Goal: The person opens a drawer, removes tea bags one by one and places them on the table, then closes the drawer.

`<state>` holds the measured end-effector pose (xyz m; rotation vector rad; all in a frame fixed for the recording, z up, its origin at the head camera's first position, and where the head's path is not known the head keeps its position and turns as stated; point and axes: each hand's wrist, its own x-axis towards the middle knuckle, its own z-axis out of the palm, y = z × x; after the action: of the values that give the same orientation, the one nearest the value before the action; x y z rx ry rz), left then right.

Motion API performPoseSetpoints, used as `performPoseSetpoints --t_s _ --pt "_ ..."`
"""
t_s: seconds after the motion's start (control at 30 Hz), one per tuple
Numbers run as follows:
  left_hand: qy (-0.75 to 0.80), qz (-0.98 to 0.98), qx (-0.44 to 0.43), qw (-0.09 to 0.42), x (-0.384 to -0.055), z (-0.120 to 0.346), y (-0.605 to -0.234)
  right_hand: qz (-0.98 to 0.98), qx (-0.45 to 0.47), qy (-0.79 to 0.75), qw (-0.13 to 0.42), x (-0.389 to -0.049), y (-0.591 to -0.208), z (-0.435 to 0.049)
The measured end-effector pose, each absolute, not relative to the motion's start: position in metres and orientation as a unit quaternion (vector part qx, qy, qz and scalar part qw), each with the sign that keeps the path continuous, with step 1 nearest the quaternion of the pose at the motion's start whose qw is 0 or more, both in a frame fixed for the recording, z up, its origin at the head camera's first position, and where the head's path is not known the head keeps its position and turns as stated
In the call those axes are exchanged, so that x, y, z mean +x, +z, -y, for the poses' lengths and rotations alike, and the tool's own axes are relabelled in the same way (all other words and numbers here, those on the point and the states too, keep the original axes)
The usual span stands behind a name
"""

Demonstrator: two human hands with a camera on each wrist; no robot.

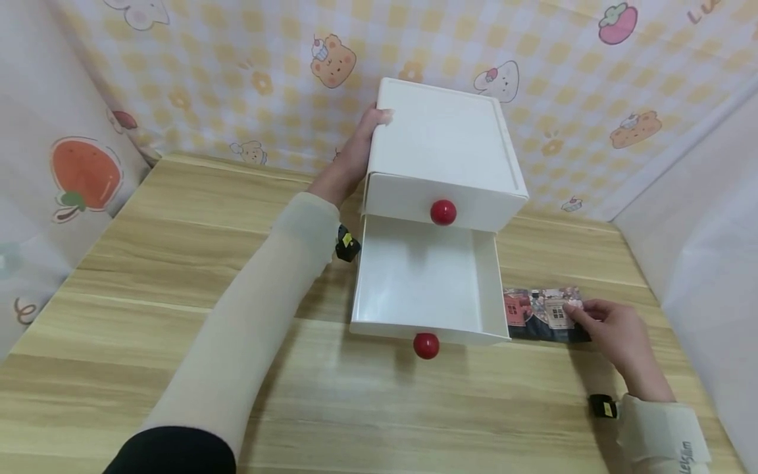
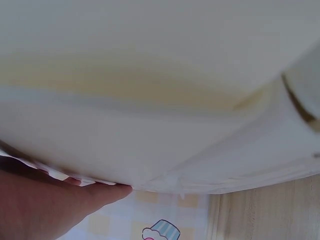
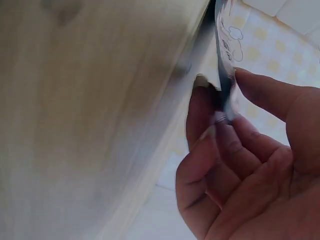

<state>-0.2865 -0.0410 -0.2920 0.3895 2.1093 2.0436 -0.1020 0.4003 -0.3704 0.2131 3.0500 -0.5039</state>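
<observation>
A white two-drawer box [image 1: 444,131] stands on the table, a round red knob [image 1: 443,212] on its upper drawer. The lower drawer [image 1: 420,276] is pulled out and its inside is bare; its own red knob [image 1: 426,345] faces forward. My left hand [image 1: 354,148] holds the box at its upper left side, thumb over the top edge and the other fingers mostly hidden. In the left wrist view, the box's white wall [image 2: 125,145] fills most of the picture. To the right of the drawer, my right hand [image 1: 618,332] pinches the right end of a dark, flower-printed packet [image 1: 539,316] between thumb and fingers.
The wood-grain table [image 1: 195,263] carries the box. Behind it hangs a yellow checked cloth [image 1: 249,79] with cartoon prints. White cloth walls [image 1: 716,250] close off the right and left sides.
</observation>
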Motion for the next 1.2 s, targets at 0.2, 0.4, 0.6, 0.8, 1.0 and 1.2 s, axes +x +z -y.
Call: performPoseSetpoints --t_s 0.2,0.4,0.6,0.8,1.0,1.2 --pt "0.689 -0.707 0.13 0.091 -0.286 0.041 -0.293 -0.99 0.05 -0.127 0.038 -0.103 -0.372 -0.399" --pt "0.691 -0.707 0.12 0.095 -0.287 0.04 -0.292 -0.993 0.051 -0.096 0.046 -0.102 -0.372 -0.397" --pt "0.69 -0.708 0.117 0.094 -0.286 0.041 -0.292 -0.993 0.062 -0.079 0.06 -0.103 -0.37 -0.395" --pt "0.689 -0.708 0.118 0.095 -0.286 0.041 -0.292 -0.994 0.064 -0.074 0.057 -0.101 -0.37 -0.391" --pt "0.686 -0.71 0.121 0.101 -0.286 0.04 -0.292 -0.995 0.051 -0.08 0.031 -0.093 -0.362 -0.38" --pt "0.688 -0.71 0.117 0.098 -0.287 0.04 -0.292 -0.994 0.026 -0.099 -0.024 -0.085 -0.346 -0.353"
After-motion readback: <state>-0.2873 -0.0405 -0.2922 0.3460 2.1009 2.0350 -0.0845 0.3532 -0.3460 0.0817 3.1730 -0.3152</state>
